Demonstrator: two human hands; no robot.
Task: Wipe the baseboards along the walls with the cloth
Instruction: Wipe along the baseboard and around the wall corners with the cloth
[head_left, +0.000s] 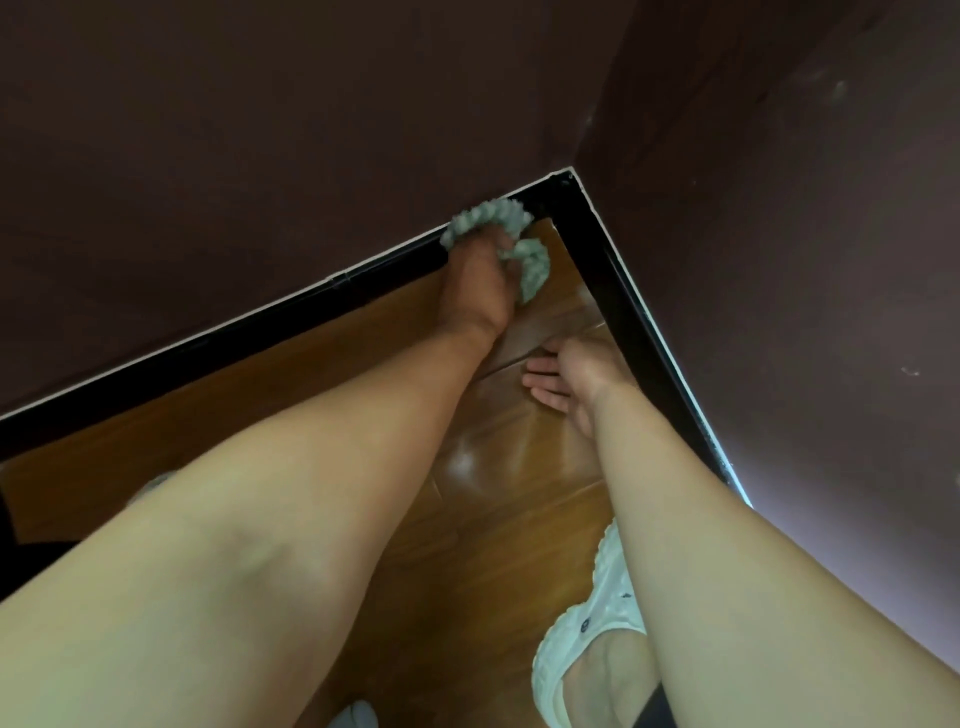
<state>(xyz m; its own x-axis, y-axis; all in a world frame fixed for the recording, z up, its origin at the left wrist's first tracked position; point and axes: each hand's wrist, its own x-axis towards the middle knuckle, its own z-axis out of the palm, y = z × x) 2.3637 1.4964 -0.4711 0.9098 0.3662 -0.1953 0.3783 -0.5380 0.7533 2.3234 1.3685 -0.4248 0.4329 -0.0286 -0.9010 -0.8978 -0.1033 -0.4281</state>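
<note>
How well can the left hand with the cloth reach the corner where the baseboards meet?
Probably yes: the left hand holds the cloth against the baseboard close beside the corner, and nothing lies between them.

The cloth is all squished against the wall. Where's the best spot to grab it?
Grab the bunched middle of the cloth, coming from the floor side, the way the left hand holds it. The wall and black baseboard block its far side, and the loose tail near the corner would probably just flop.
</note>
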